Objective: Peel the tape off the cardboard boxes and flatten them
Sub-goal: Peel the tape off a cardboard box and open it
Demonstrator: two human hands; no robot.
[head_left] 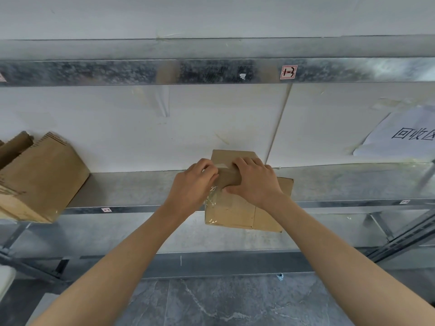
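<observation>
A small brown cardboard box [237, 212] sits at the front edge of a metal shelf [131, 189], partly overhanging it. Clear tape [213, 195] runs crinkled down the box's left front side and over its top. My left hand [195, 182] is at the box's top left edge, fingers curled and pinching the tape there. My right hand [254, 180] grips the top of the box, fingers curled over the far side and thumb on the front face. One flap stands up behind my hands.
Another cardboard box [40, 180] with open flaps lies tilted at the shelf's left end. A white paper sign [404, 135] hangs on the white back wall at right. An upper shelf beam [211, 71] runs overhead. Grey stone floor lies below.
</observation>
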